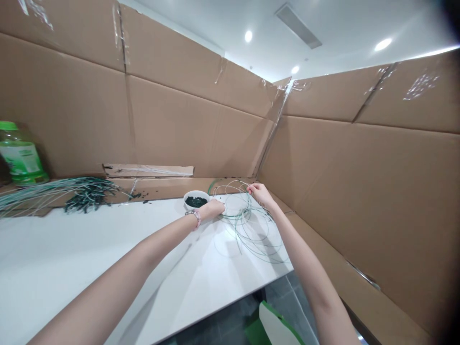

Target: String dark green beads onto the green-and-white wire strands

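Note:
A loose coil of thin green wire (251, 230) lies on the white table (108, 258) near its far right corner. My left hand (214, 208), with a bead bracelet on the wrist, is closed on the coil's left side, right beside a small white bowl (196, 197) of dark green bits. My right hand (259, 192) pinches the far loops of the same coil, fingers pressed together. Both arms reach far forward.
A bundle of green stems with dark tips (61, 194) lies at the far left on cardboard. A green-capped plastic bottle (19, 153) stands behind it. Tall cardboard walls (359, 182) enclose the table. A green and white object (273, 326) sits below the table's near edge.

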A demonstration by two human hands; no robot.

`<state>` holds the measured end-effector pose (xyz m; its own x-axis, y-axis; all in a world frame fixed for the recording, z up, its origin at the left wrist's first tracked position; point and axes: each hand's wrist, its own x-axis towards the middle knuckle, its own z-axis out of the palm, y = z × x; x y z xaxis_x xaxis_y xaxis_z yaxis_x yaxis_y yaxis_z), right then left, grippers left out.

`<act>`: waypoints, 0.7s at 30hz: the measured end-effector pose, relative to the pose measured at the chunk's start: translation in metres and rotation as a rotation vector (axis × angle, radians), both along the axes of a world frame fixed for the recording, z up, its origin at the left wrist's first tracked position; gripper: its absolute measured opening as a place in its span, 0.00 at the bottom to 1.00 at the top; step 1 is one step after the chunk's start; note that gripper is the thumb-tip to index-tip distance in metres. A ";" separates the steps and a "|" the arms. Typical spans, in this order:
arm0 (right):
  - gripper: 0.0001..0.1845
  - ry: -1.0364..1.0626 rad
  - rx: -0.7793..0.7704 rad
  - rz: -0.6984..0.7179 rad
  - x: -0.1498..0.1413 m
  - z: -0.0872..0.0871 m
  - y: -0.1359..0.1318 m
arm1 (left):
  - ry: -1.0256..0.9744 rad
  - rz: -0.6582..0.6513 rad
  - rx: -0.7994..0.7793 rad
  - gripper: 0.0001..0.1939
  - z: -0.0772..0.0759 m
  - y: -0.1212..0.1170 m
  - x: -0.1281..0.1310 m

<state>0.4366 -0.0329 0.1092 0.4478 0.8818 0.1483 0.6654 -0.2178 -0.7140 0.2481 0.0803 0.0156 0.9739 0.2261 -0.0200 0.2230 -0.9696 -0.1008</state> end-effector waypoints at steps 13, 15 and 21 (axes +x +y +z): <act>0.16 0.002 0.002 0.027 -0.006 -0.007 -0.001 | 0.056 -0.003 0.061 0.18 0.001 0.001 0.009; 0.16 0.005 0.001 0.024 -0.006 -0.008 -0.001 | 0.061 -0.013 0.066 0.18 0.000 0.002 0.006; 0.16 0.015 0.005 0.024 -0.004 -0.010 -0.001 | 0.055 -0.047 0.049 0.18 -0.006 0.007 0.000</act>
<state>0.4325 -0.0343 0.0990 0.4289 0.8915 0.1462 0.6594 -0.1983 -0.7252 0.2479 0.0870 0.0096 0.9811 0.1827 -0.0637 0.1707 -0.9723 -0.1596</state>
